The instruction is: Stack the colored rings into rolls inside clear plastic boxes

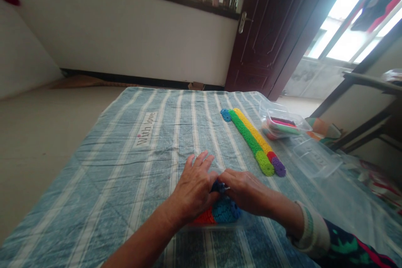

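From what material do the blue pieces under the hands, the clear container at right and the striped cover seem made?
Blue pieces: probably yarn, matte, with bumpy stitches.
Clear container: likely plastic, glossy, see-through with pale rim highlights.
Striped cover: fabric, matte, softly wrinkled; fibre unclear.

Person's left hand [195,185] palm down, outer fingers [201,159] spread; right hand [243,187] alongside, fingers bent, pinching; left forearm [144,232], right forearm [282,211] angled inward.
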The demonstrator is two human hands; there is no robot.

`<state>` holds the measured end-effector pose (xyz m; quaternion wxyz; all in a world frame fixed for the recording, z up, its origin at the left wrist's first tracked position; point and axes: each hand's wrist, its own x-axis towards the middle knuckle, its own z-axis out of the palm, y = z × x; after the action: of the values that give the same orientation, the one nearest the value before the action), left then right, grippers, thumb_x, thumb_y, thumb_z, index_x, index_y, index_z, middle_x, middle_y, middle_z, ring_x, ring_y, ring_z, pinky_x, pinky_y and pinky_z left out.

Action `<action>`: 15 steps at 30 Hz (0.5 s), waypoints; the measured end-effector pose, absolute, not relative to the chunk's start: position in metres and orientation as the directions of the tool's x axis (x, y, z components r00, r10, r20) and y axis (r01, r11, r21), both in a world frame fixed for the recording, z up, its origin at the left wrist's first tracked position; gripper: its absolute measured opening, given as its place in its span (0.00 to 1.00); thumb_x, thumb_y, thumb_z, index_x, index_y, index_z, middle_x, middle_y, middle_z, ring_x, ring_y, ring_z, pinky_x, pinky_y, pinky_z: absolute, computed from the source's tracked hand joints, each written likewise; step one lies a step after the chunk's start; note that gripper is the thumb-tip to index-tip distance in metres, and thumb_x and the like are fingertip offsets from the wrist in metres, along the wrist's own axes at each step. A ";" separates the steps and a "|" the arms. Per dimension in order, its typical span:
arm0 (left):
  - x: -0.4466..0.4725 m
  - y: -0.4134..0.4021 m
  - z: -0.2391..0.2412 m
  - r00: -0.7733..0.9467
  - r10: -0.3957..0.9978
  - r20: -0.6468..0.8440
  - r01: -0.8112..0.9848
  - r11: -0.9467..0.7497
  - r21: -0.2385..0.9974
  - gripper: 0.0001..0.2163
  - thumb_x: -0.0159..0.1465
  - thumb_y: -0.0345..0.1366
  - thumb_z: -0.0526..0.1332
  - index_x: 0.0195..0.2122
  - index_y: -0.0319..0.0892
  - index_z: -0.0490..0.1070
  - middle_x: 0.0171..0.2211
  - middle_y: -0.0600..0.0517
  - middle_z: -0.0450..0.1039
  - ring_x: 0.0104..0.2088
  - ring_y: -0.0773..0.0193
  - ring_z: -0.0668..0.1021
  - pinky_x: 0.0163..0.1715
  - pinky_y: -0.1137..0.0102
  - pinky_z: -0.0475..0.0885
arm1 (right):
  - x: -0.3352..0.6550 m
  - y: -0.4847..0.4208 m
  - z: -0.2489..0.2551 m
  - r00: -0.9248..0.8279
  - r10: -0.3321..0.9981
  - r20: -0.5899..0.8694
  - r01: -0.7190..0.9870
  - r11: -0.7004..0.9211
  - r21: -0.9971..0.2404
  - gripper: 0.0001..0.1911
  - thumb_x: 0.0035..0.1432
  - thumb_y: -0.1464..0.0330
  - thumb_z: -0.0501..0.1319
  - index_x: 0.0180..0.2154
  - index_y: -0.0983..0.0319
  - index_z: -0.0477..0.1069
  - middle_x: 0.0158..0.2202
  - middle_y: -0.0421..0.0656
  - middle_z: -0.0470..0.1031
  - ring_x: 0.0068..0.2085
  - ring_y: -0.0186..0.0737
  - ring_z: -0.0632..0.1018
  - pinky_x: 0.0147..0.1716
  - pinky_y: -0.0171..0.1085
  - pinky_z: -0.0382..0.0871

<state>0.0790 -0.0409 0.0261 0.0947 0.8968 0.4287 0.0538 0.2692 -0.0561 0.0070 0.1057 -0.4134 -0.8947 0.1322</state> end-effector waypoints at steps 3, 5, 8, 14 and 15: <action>0.079 -0.041 0.027 0.627 0.779 0.001 0.757 -0.610 0.234 0.15 0.57 0.42 0.66 0.44 0.43 0.76 0.63 0.38 0.61 0.66 0.40 0.57 0.61 0.42 0.51 | 0.268 -0.057 0.009 -0.637 0.770 0.051 0.721 0.617 -0.315 0.09 0.57 0.77 0.56 0.41 0.63 0.67 0.34 0.42 0.71 0.31 0.36 0.71 0.26 0.34 0.56; 0.079 -0.040 0.026 0.625 0.781 -0.001 0.756 -0.605 0.250 0.15 0.57 0.41 0.66 0.44 0.44 0.76 0.63 0.39 0.61 0.66 0.41 0.57 0.61 0.42 0.51 | 0.268 -0.057 0.009 -0.646 0.762 0.043 0.717 0.625 -0.308 0.10 0.57 0.77 0.56 0.41 0.64 0.67 0.34 0.43 0.72 0.31 0.36 0.71 0.25 0.34 0.56; 0.079 -0.039 0.023 0.621 0.784 -0.006 0.754 -0.596 0.276 0.14 0.56 0.41 0.66 0.43 0.45 0.77 0.63 0.40 0.61 0.66 0.41 0.56 0.62 0.42 0.50 | 0.266 -0.057 0.010 -0.652 0.757 0.052 0.713 0.635 -0.298 0.11 0.57 0.77 0.57 0.43 0.64 0.67 0.34 0.42 0.73 0.30 0.36 0.71 0.24 0.34 0.55; 0.079 -0.036 0.022 0.614 0.788 -0.037 0.756 -0.574 0.316 0.13 0.56 0.43 0.67 0.42 0.46 0.78 0.63 0.40 0.61 0.66 0.41 0.56 0.62 0.41 0.49 | 0.264 -0.059 0.012 -0.673 0.737 0.067 0.693 0.659 -0.292 0.15 0.57 0.79 0.54 0.45 0.62 0.66 0.36 0.41 0.74 0.28 0.33 0.71 0.23 0.34 0.52; 0.079 -0.036 0.022 0.611 0.791 -0.043 0.758 -0.568 0.321 0.14 0.56 0.43 0.67 0.42 0.47 0.78 0.63 0.40 0.61 0.66 0.41 0.56 0.62 0.41 0.49 | 0.264 -0.059 0.013 -0.678 0.732 0.065 0.691 0.665 -0.282 0.15 0.57 0.79 0.54 0.45 0.62 0.66 0.36 0.41 0.74 0.28 0.33 0.71 0.23 0.34 0.51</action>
<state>0.0793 -0.0360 0.0225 0.1555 0.8839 0.4380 0.0528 0.2642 -0.0589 0.0126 0.0869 -0.3919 -0.9083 0.1179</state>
